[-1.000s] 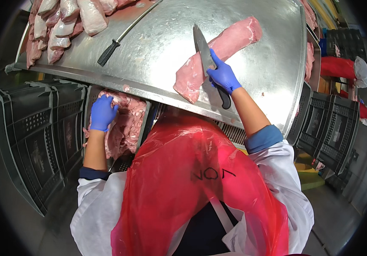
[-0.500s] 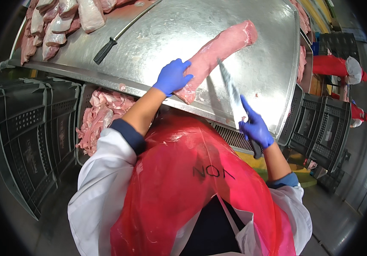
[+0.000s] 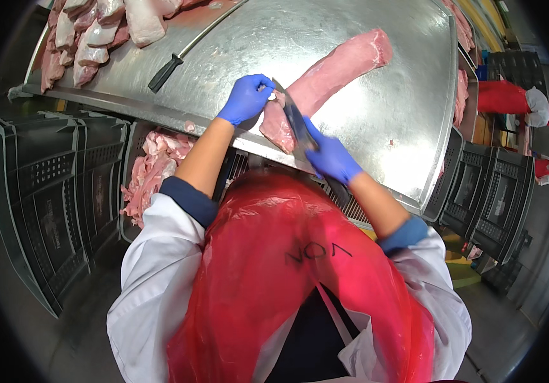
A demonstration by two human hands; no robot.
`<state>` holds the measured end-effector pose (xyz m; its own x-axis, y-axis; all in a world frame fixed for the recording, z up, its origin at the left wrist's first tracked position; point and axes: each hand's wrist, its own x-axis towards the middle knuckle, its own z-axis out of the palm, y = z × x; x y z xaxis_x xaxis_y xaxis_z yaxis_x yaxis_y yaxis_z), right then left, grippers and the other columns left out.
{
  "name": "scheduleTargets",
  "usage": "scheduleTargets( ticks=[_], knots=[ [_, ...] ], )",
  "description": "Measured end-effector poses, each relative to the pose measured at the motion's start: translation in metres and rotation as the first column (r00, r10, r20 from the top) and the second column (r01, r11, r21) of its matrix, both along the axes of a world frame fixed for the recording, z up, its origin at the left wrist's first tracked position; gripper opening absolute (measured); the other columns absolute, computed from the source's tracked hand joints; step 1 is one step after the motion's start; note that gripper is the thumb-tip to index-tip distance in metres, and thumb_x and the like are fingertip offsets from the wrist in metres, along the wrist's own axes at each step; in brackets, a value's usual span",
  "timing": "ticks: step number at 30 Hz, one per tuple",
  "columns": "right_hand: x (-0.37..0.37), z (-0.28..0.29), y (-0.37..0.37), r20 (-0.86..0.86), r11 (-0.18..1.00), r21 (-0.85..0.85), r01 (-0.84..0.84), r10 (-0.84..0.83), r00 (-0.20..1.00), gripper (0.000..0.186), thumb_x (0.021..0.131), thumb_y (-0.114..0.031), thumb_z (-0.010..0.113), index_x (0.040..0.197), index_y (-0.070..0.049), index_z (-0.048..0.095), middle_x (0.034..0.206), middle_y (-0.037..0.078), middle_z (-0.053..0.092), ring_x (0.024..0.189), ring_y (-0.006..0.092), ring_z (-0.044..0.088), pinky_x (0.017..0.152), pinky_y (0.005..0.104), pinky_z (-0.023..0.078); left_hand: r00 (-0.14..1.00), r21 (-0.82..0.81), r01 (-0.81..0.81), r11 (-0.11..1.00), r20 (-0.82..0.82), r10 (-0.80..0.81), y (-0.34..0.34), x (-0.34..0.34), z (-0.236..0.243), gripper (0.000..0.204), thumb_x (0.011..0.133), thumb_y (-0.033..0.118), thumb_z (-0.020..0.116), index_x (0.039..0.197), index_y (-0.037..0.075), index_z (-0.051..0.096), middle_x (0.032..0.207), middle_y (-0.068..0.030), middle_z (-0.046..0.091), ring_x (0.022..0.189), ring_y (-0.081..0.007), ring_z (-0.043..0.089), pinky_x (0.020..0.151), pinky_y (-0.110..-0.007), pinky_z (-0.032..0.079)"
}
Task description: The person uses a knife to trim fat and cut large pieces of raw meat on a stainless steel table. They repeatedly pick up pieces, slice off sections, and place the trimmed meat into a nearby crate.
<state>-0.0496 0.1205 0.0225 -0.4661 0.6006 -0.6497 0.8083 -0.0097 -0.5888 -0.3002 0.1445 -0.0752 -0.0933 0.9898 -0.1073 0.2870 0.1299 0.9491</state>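
A long pink cut of raw meat (image 3: 335, 73) lies diagonally on the steel table (image 3: 408, 134). My left hand (image 3: 247, 97), in a blue glove, pinches the fatty edge at the meat's near end. My right hand (image 3: 330, 156), also gloved blue, grips a knife (image 3: 290, 115) whose blade lies against that same near end, just beside the left fingers. A red plastic apron (image 3: 287, 268) covers my front below the table edge.
A second black-handled knife (image 3: 182, 54) lies on the table to the left. Pale meat pieces (image 3: 96, 32) are piled at the far left. A crate of pink trimmings (image 3: 150, 172) sits under the table edge, dark crates (image 3: 44, 191) beside it. A person in red (image 3: 517, 99) is at right.
My right hand brought the knife from the table's right edge up to the meat's near end. My left hand shifted from the top of the meat to pinching its edge.
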Motion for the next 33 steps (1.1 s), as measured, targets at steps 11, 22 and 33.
scheduleTargets(
  ticks=[11,22,33],
  knots=[
    [0.092,0.018,0.064,-0.088,0.94,0.086,0.329,-0.322,0.943,0.074,0.092,-0.009,0.059,0.159,-0.025,0.031,0.08,0.003,0.062,0.061,0.0106,0.058,0.054,0.0285,0.053,0.48,-0.509,-0.09,0.856,-0.775,-0.41,-0.183,-0.159,0.051,0.064,0.087,0.032,0.066,0.141,0.003,0.047,0.104,-0.0251,0.07,0.098,-0.0414,0.069,0.085,-0.047,0.055],
    [0.114,-0.096,0.097,0.152,0.887,0.446,-0.119,0.056,0.987,0.087,0.09,-0.012,0.058,0.161,-0.03,0.011,0.091,0.027,0.069,0.079,0.0458,0.067,0.077,0.0511,0.052,0.617,-0.229,0.037,0.973,-0.76,-0.203,0.037,0.123,0.005,0.084,0.079,0.025,0.072,0.152,0.005,0.034,0.133,-0.0235,0.052,0.116,-0.0404,0.055,0.094,-0.052,0.048],
    [0.29,-0.037,-0.055,-0.145,0.985,0.154,0.075,-0.053,0.988,0.08,0.09,-0.015,0.054,0.161,-0.025,0.018,0.086,0.023,0.07,0.075,0.0444,0.067,0.073,0.0502,0.053,0.719,-0.376,0.043,0.926,0.655,0.232,0.028,0.034,0.008,0.076,0.08,0.027,0.073,0.144,-0.003,0.045,0.129,-0.0163,0.06,0.116,-0.0297,0.06,0.102,-0.041,0.05]
  ],
)
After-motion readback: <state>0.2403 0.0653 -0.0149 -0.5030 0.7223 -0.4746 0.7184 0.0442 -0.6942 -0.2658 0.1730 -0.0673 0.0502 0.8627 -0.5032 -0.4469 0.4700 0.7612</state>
